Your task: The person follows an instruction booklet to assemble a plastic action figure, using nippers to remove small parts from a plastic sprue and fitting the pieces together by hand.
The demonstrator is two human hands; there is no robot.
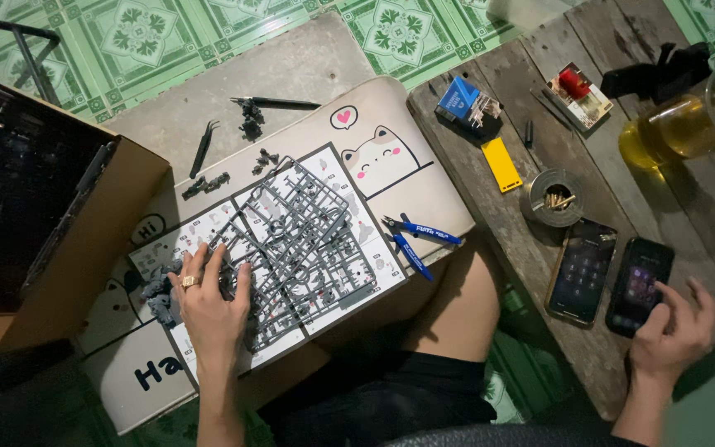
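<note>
Blue-handled cutters [417, 238] lie on the lap desk [391, 108], just right of the grey frame; tweezers [203, 149] and a pen [279, 103] lie beyond it; a cardboard box [84, 248] sits left; a second phone [581, 271], yellow card [501, 164], tin [553, 199] and jar of yellow liquid [674, 128] rest on the wooden bench [705, 215].

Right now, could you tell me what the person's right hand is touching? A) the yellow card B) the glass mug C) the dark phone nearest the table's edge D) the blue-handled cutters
C: the right hand rests its fingers on the dark phone, while the left hand presses on the grey parts frame.
</note>
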